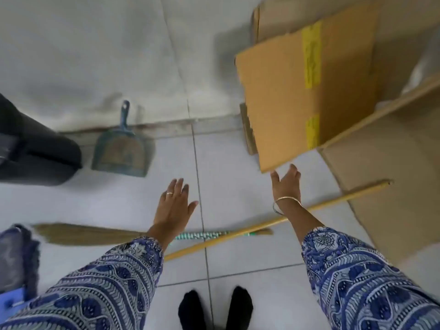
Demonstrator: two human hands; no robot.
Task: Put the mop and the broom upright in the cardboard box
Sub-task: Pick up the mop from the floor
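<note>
A grass broom (78, 234) with a green-and-white wrapped handle lies flat on the tiled floor, bristles to the left. The mop's yellow wooden stick (333, 201) lies slanted across it; its dark mop head (16, 256) rests at the far left. The open cardboard box (357, 129) stands at the right with one flap (285, 101) hanging out. My right hand (287, 184) is open just under that flap's lower edge. My left hand (173, 206) hovers open above the floor, over the broom.
A blue dustpan (121, 151) leans against the wall at the left. A black bin (35, 153) stands beside it. My feet in dark socks (214, 308) stand on the tiles at the bottom. A blue object (12, 298) sits at the lower left.
</note>
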